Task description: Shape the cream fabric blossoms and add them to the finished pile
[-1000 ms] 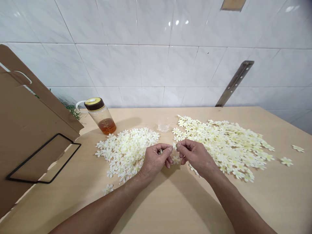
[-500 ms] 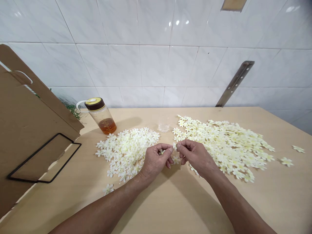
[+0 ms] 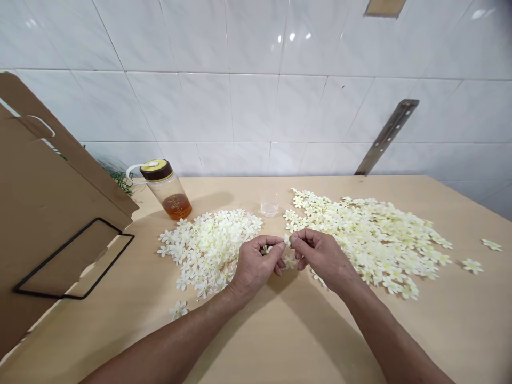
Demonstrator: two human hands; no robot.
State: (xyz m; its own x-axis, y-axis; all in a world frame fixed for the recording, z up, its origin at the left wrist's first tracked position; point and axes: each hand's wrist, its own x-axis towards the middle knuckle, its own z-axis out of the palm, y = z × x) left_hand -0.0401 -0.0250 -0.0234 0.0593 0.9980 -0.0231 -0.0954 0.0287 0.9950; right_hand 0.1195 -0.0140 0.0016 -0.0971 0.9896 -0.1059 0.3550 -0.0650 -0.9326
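As hands pinch petals, a bottle holds amber liquid

The left hand and right hand are both bare, broad across the back, with rounded knuckles and blunt thumbs. The left wrist and right wrist are bare too, slimmer than the left forearm and right forearm, which widen toward the near edge, uncovered as far as they show.
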